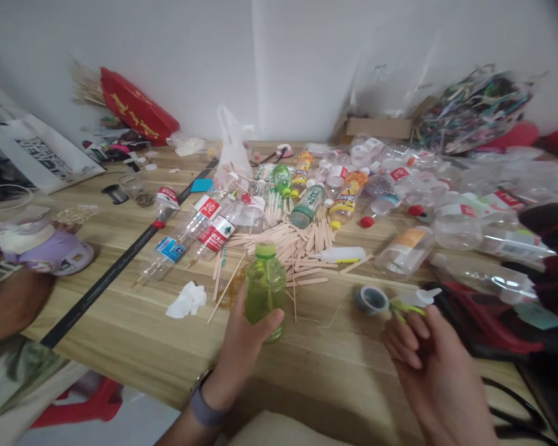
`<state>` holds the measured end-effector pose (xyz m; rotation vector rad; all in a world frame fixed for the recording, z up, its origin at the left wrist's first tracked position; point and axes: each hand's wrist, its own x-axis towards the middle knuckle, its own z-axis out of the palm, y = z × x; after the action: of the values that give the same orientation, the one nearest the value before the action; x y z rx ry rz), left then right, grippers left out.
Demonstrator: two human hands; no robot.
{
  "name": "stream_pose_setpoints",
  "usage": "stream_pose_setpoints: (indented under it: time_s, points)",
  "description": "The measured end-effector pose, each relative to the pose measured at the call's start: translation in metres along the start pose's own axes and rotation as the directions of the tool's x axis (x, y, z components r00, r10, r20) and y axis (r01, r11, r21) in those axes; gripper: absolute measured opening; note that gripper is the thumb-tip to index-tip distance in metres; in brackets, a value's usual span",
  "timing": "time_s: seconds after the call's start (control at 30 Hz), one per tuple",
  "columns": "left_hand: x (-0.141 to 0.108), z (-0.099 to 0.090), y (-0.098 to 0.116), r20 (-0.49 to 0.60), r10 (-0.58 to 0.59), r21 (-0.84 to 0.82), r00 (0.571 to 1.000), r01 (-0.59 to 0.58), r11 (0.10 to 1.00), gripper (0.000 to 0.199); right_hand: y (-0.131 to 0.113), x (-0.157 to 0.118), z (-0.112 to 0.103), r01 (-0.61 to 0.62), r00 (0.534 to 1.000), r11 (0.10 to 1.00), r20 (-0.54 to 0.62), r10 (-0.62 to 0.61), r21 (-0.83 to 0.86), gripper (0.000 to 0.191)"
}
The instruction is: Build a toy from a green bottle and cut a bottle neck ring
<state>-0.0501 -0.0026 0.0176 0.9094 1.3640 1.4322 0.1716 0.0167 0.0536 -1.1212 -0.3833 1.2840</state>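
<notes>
My left hand (246,344), a band on its wrist, is closed round a clear green plastic bottle (266,288) with a green cap. The bottle is upright; whether its base touches the table I cannot tell. A thin line shows inside it, perhaps a stick. My right hand (439,365) is closed, fingers curled, on a small yellow-green thing (407,308) with a whitish translucent piece; its kind is blurred. Just left of that hand sits a small round tub (372,300) with dark contents. Behind the green bottle lie many flat wooden sticks (302,254) and a white squeeze bottle (339,254).
Empty plastic bottles (456,223) crowd the right and back. More bottles (204,226) lie left of the sticks, near a crumpled tissue (186,300). A black strip (106,279) crosses the table. At far left, another person's arm (16,303) is beside a purple container (56,248).
</notes>
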Motion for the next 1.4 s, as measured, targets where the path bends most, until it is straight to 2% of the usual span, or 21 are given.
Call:
stream_pose_setpoints:
  time_s: [0.1, 0.23, 0.4, 0.5, 0.6, 0.7, 0.8, 0.9, 1.0, 1.17, 1.3, 1.4]
  points:
    - [-0.002, 0.003, 0.002, 0.004, -0.008, 0.023, 1.0, 0.007, 1.0, 0.063, 0.011, -0.008, 0.018, -0.034, 0.996, 0.997, 0.085, 0.04, -0.075, 0.06]
    - [-0.006, 0.007, 0.007, 0.076, -0.013, 0.025, 0.997, 0.011, 1.0, 0.049, 0.018, -0.016, 0.033, -0.071, 0.974, 0.984, 0.199, 0.104, -0.166, 0.06]
    - [-0.013, 0.015, 0.01, 0.154, 0.019, 0.109, 0.988, -0.036, 0.993, 0.052, 0.024, -0.02, 0.041, -0.078, 0.916, 0.957, 0.36, 0.18, -0.279, 0.057]
    - [-0.013, 0.016, 0.008, 0.192, -0.009, 0.086, 0.981, -0.008, 0.996, 0.054, 0.024, -0.019, 0.037, -0.069, 0.907, 0.959, 0.383, 0.175, -0.274, 0.056]
    - [-0.007, 0.011, 0.003, 0.144, -0.037, -0.01, 0.989, 0.039, 0.999, 0.053, 0.017, -0.01, 0.023, -0.077, 0.956, 0.981, 0.266, 0.124, -0.179, 0.055]
    - [0.004, -0.002, -0.001, -0.035, -0.06, -0.116, 0.998, 0.055, 0.992, 0.052, 0.001, 0.005, 0.001, -0.058, 0.995, 0.998, 0.081, 0.059, -0.013, 0.054]
    - [0.013, -0.014, 0.0, -0.183, -0.039, -0.142, 0.982, 0.013, 0.99, 0.053, -0.016, 0.018, -0.021, 0.05, 0.994, 0.988, -0.104, -0.035, 0.143, 0.048]
    - [0.015, -0.016, 0.002, -0.197, -0.03, -0.157, 0.98, -0.002, 0.988, 0.052, -0.022, 0.022, -0.031, 0.132, 0.977, 0.973, -0.191, -0.095, 0.191, 0.041]
    - [0.01, -0.009, 0.001, -0.11, -0.024, -0.142, 0.994, 0.008, 0.99, 0.052, -0.014, 0.018, -0.025, 0.103, 0.991, 0.984, -0.098, -0.09, 0.143, 0.043]
    - [0.001, 0.002, -0.002, -0.002, -0.017, -0.116, 1.0, 0.017, 0.993, 0.054, 0.007, 0.001, 0.005, 0.018, 0.998, 0.999, 0.063, -0.02, 0.033, 0.053]
    - [-0.003, 0.007, -0.001, 0.066, -0.054, -0.115, 0.996, 0.062, 0.991, 0.057, 0.016, -0.01, 0.024, -0.02, 0.985, 0.998, 0.169, 0.03, -0.061, 0.055]
    - [-0.006, 0.011, 0.001, 0.126, -0.048, -0.095, 0.991, 0.06, 0.994, 0.057, 0.021, -0.015, 0.03, -0.046, 0.965, 0.987, 0.25, 0.084, -0.152, 0.054]
